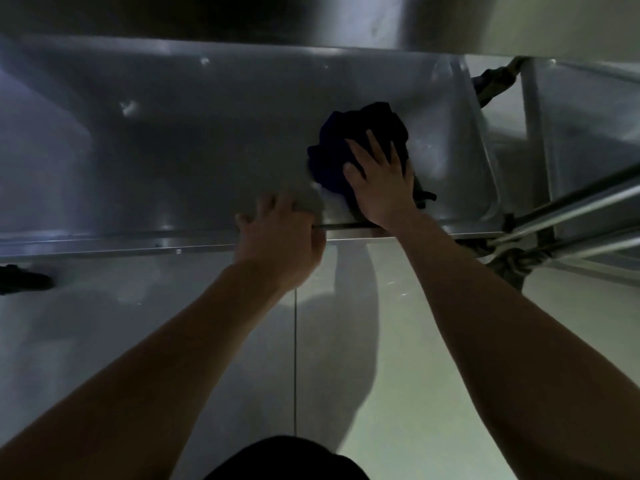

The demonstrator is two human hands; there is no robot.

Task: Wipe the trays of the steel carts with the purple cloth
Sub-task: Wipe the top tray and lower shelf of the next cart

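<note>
Purple cloth point(349, 150), bunched and dark, lying on the floor of a steel tray point(173, 150), toward its right end and near the front rim. Right hand point(382, 181) lying flat on top of the cloth, fingers spread and straight, palm pressing down; a fold of cloth sticking out past the fingertips and to the left of the thumb. Left hand point(280, 240) resting on the tray's front rim point(104, 242), just left of the cloth, fingers curling over the edge into the tray; blurred, so grip detail unclear. Both forearms bare, reaching in from below. Tray surface dim, showing scattered glints. Upper tray edge point(242, 15) hanging across the top of the view. Second steel cart point(568, 133) standing just beside the right end, its frame tubes point(571, 216) crossing at the corner. Pale floor point(433, 375) below, with shadows falling on it. Small black object point(24, 278) at far left, under the rim.
</note>
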